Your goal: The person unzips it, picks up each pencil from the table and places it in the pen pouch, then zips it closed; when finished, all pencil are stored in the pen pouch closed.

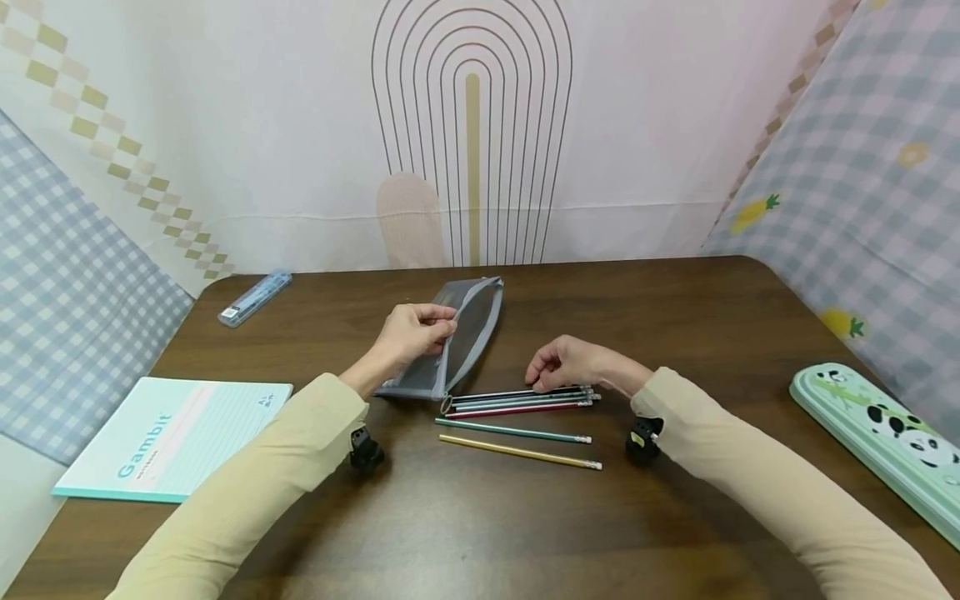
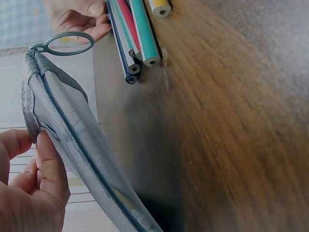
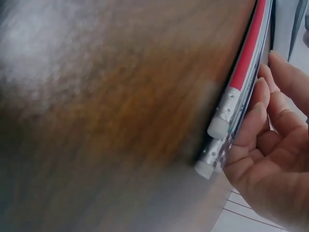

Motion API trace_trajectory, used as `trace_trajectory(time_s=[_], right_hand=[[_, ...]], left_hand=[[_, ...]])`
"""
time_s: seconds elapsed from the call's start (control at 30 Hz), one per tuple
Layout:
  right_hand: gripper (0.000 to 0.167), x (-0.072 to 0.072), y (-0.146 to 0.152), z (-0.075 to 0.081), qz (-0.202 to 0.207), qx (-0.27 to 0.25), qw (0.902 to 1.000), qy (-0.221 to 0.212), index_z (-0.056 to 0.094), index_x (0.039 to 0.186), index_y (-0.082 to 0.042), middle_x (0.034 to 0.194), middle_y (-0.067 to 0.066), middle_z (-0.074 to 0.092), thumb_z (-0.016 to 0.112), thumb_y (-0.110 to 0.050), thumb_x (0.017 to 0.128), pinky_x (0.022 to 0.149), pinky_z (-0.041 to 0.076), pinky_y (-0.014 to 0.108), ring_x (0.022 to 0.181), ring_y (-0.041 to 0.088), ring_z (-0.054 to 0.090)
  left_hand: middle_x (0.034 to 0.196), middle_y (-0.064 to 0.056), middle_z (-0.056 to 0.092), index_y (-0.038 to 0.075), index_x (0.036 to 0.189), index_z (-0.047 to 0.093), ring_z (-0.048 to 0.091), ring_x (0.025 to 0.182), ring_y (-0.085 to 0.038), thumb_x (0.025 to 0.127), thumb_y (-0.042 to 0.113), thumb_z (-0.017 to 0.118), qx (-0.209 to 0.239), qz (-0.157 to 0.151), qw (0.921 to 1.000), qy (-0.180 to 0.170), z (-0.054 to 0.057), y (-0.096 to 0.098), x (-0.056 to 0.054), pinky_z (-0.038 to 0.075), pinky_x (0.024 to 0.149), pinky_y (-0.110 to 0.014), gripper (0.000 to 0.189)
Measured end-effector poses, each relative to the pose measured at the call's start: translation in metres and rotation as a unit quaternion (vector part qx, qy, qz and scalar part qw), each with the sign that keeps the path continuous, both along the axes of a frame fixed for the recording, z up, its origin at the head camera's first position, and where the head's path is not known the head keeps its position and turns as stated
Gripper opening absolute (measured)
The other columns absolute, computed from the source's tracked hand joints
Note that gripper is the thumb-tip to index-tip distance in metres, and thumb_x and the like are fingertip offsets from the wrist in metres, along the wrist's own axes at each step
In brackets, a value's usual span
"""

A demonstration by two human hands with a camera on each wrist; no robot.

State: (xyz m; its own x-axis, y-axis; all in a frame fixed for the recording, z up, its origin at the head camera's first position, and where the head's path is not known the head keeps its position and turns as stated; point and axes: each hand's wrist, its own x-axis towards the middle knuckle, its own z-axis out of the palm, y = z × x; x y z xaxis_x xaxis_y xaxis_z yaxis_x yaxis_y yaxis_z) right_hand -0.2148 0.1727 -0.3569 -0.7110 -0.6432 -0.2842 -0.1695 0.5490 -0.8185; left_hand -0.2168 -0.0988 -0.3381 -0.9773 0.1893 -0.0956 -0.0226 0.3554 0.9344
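Note:
My left hand (image 1: 412,335) pinches the rim of a grey mesh zip pouch (image 1: 414,382) between thumb and fingers, and the pouch's mouth gapes toward the right. A zipper ring (image 2: 67,33) hangs at the pouch's near end. Right of the pouch lies a bunch of pencils (image 1: 517,407), dark, pale and red, with eraser ends to the right. My right hand (image 1: 573,362) is over their far side, its curled fingertips right at a dark pencil (image 2: 121,53); whether they grip it I cannot tell. Closer to me lie a teal pencil (image 1: 510,430) and a gold pencil (image 1: 521,452).
On the left of the brown table (image 1: 480,533) lies a mint notebook (image 1: 247,417). A slim, clear blue case (image 1: 257,298) lies at the back left. At the right edge is a green panda pencil case (image 1: 847,425). Patterned cloth (image 1: 315,150) hangs behind the table.

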Motion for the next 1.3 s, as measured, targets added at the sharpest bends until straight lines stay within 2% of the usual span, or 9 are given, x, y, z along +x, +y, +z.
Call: trace_trajectory(time_s=[0.37,0.77,0.93,1.1,1.3], right_hand=[[0.008,0.000,-0.003,0.000,0.039,0.004,0.9991,0.014,0.064,0.090,0.008,0.067,-0.002,0.053,0.065,0.005,0.083,0.058,0.042,0.020,0.062,0.010,0.044],[0.006,0.002,0.003,0.003,0.053,0.005,0.9985,0.016,0.062,0.087,0.007,0.070,-0.001,0.054,0.065,0.002,0.084,0.059,0.042,0.019,0.064,0.009,0.045],[0.007,-0.001,0.019,0.009,0.019,-0.003,0.9995,0.024,0.061,0.087,0.006,0.073,0.001,0.055,0.065,0.000,0.085,0.060,0.043,0.020,0.066,0.009,0.047],[0.009,-0.005,0.027,0.017,-0.020,-0.003,0.9995,0.024,0.060,0.091,0.004,0.074,0.001,0.055,0.063,-0.004,0.088,0.055,0.042,0.022,0.064,0.010,0.046],[0.016,-0.005,0.015,0.016,-0.070,-0.028,0.9971,-0.014,0.056,0.101,0.005,0.077,0.000,0.054,0.058,-0.008,0.092,0.060,0.047,0.023,0.069,0.011,0.049]], left_hand=[[0.114,-0.021,0.065,-0.002,0.119,0.062,0.063,0.086,-0.013,0.090,0.012,0.060,0.000,-0.001,1.0000,0.008,0.001,-0.004,0.001,0.057,0.073,-0.029,0.032],[0.114,-0.021,0.065,-0.002,0.119,0.062,0.064,0.084,-0.013,0.089,0.011,0.061,0.002,0.004,1.0000,0.005,0.001,-0.004,0.001,0.057,0.073,-0.028,0.032],[0.113,-0.021,0.065,-0.003,0.118,0.063,0.063,0.080,-0.009,0.089,0.010,0.060,0.004,0.006,0.9999,0.007,-0.001,-0.004,0.000,0.057,0.071,-0.027,0.032],[0.111,-0.020,0.066,-0.003,0.118,0.063,0.062,0.079,-0.008,0.089,0.010,0.060,0.003,0.007,0.9999,0.011,0.000,-0.005,0.000,0.057,0.070,-0.026,0.032],[0.113,-0.020,0.066,-0.002,0.119,0.062,0.063,0.083,-0.011,0.089,0.012,0.061,0.003,0.004,1.0000,0.004,0.000,-0.004,0.001,0.057,0.073,-0.028,0.033]])
